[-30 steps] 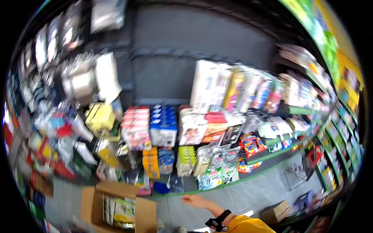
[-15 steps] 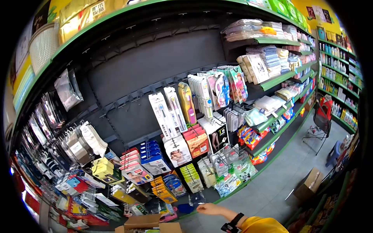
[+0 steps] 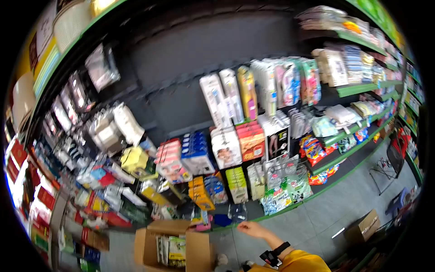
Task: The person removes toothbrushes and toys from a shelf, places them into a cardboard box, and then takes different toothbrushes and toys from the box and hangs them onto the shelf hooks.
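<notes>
My right hand (image 3: 252,228) reaches in from the lower right, below a yellow sleeve (image 3: 304,262) and a black wrist strap (image 3: 277,252). Blur hides how its fingers are set, and I see no item in it. Just above it, a clear plastic packet (image 3: 238,212) and a dark blue item (image 3: 222,220) lie low at the shelf's foot. To the left, an open cardboard box (image 3: 198,251) holds several flat packets (image 3: 171,250). My left hand is out of view.
Hooks on the dark rack hold toothbrushes (image 3: 216,100), pink-and-red boxes (image 3: 251,143), blue boxes (image 3: 197,153) and green packs (image 3: 236,184). Green-edged shelves at right carry folded towels (image 3: 352,63). Another carton (image 3: 362,227) and a folding chair (image 3: 395,156) stand on the grey floor.
The view has tilted down and turned left, so the shelf goods sit further right and more of the open box and floor shows. My right hand stays low near the shelf's foot.
</notes>
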`<move>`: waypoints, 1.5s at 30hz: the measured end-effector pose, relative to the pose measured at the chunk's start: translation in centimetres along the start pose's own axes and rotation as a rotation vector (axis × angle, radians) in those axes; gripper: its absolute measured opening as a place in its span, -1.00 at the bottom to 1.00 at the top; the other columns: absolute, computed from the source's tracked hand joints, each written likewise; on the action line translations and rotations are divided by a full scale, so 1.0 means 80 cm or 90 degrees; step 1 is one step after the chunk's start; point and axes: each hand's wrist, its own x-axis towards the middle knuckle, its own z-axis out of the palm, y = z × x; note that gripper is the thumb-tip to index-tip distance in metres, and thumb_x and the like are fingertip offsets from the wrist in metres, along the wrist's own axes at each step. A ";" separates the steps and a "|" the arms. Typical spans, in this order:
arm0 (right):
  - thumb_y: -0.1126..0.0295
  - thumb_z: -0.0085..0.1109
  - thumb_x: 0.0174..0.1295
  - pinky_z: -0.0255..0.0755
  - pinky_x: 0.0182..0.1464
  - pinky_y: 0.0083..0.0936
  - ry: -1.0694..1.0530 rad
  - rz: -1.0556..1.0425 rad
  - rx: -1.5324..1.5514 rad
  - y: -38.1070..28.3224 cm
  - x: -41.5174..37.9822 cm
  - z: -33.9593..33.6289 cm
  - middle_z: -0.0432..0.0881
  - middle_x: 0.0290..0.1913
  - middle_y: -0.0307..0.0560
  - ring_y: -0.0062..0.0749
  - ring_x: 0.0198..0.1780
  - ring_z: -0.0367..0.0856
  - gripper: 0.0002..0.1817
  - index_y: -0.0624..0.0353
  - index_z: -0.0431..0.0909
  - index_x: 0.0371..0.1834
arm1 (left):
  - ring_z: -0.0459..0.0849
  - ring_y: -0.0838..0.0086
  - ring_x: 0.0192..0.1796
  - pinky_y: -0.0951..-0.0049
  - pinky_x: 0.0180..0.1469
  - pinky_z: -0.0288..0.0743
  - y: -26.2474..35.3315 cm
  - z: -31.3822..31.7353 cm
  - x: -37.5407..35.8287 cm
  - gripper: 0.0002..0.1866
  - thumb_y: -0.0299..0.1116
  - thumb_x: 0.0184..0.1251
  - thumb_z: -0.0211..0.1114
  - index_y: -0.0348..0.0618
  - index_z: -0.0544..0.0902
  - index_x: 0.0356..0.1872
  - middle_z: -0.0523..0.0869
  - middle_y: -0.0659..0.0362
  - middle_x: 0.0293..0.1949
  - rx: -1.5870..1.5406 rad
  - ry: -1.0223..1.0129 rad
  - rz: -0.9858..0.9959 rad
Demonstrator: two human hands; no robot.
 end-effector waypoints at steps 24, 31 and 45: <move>0.36 0.06 0.18 0.39 -0.14 -0.60 -0.356 0.118 -0.027 -0.073 0.184 0.213 0.59 -0.22 -0.07 -0.49 -0.19 0.53 -0.73 0.27 0.46 -0.11 | 0.59 0.18 -0.15 0.34 -0.09 0.43 -0.010 -0.067 0.057 -0.54 -0.12 0.09 0.16 -0.33 0.54 -0.14 0.62 -0.11 -0.24 -0.282 0.189 -0.155; 0.38 0.06 0.17 0.36 -0.07 -0.60 -0.438 0.145 -0.064 -0.010 0.316 0.414 0.57 -0.18 -0.04 -0.49 -0.13 0.52 -0.71 0.28 0.42 -0.06 | 0.57 0.29 -0.13 0.37 -0.14 0.44 -0.033 -0.102 0.180 -0.54 -0.18 0.15 0.14 -0.41 0.50 -0.07 0.59 -0.04 -0.13 -0.747 0.228 -0.275; 0.11 0.29 -0.10 0.09 0.23 -0.21 -0.449 0.239 -0.531 0.202 0.400 0.628 0.12 0.25 0.29 0.09 0.25 0.13 -0.08 0.30 0.01 0.27 | 0.58 0.35 -0.46 0.36 -0.45 0.47 -0.146 -0.022 0.357 -0.34 -0.35 0.25 0.10 -0.34 -0.04 0.25 0.55 0.01 -0.33 -0.923 0.137 -0.284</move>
